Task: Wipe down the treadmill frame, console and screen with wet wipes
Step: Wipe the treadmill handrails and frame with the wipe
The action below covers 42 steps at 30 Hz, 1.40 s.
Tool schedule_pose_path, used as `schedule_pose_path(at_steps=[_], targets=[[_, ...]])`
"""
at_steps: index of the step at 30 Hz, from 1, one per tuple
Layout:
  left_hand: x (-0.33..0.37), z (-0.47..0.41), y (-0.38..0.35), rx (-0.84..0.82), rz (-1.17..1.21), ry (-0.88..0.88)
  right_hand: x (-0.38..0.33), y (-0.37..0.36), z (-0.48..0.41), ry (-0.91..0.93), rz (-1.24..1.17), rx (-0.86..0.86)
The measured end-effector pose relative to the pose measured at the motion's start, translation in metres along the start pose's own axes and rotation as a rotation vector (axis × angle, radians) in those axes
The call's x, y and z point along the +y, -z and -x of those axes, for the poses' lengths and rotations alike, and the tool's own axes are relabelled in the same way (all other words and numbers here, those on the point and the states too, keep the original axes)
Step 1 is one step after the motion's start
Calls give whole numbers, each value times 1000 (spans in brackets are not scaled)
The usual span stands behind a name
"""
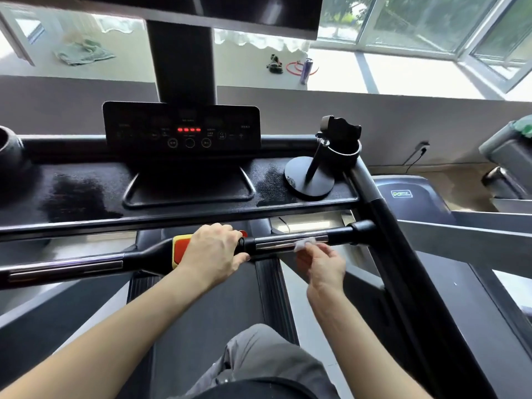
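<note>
Right now a person stands on a treadmill, seen from their own head height, with both bare arms reaching forward to the near crossbar point(283, 242). The left hand point(213, 249) is curled over the middle of that bar, covering part of a red and yellow stop button point(180, 249). The right hand point(322, 266), a little to the right and apart from the left, pinches a small white wet wipe point(303, 243) between its fingertips and presses it onto the shiny chrome stretch of the bar.

The wipe looks thin, limp and very light, crumpled to a small wad. It probably bunches and slides easily, so a fingertip pinch with the pad pressed flat to the metal seems the sensible hold. The chrome tube looks hard, smooth and likely slippery once wet. It is fixed at both ends, so it should take firm rubbing, and wrapping the wipe round it would likely cover more.

Farther off sits the dark console point(181, 128) with small red lights, glossy and probably needing a lighter touch. Above it, the bottom edge of the screen point(230, 12) shows. The black tray point(86, 194) carries uneven patches that look damp, and a round-based stand point(309, 180) rests at its right.
</note>
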<state>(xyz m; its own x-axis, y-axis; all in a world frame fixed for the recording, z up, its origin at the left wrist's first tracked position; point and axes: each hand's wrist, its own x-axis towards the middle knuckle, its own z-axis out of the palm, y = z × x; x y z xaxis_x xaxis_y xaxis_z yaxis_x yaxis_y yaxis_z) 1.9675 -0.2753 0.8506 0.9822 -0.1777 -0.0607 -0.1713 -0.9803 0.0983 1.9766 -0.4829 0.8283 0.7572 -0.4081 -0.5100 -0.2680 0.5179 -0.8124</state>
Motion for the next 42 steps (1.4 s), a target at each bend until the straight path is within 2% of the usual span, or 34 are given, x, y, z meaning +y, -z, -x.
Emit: schedule_pose_path(at_steps=[2, 5, 9, 11, 13, 19, 20, 24, 25, 28, 31, 34, 37, 42], targets=[[0, 0, -1, 2, 13, 7, -8, 4, -3, 186, 141, 62], [-1, 0, -2, 2, 17, 6, 3, 6, -2, 530, 616, 108], [1, 2, -1, 16, 44, 8, 28, -13, 12, 880, 968, -163], [1, 2, -1, 11, 39, 12, 33, -20, 15, 995, 1095, -261], [0, 2, -2, 11, 46, 13, 29, -16, 10, 1047, 1166, -287], [-1, 2, -2, 2, 17, -2, 0, 9, -15, 1019, 1186, -94], [-1, 1, -2, -5, 10, -4, 3, 4, -11, 1031, 1215, -118], [-2, 1, -4, -4, 15, 3, 19, -10, 14, 1114, 1339, -419], [-3, 2, -5, 1, 17, 4, 12, -11, 9, 1111, 1374, -441], [-2, 1, -6, 9, 15, 2, -24, -6, -23, 993, 1527, -324], [-4, 1, -7, 6, 24, 10, -41, -9, -41, 997, 1756, -270], [-3, 3, -8, 15, 26, 9, -26, -29, -29, 975, 1894, -427], [-3, 4, -8, 25, 29, 9, -28, -42, -19, 869, 1838, -690], [0, 4, -5, 22, 18, 17, -66, -35, -49, 546, 1821, -761]])
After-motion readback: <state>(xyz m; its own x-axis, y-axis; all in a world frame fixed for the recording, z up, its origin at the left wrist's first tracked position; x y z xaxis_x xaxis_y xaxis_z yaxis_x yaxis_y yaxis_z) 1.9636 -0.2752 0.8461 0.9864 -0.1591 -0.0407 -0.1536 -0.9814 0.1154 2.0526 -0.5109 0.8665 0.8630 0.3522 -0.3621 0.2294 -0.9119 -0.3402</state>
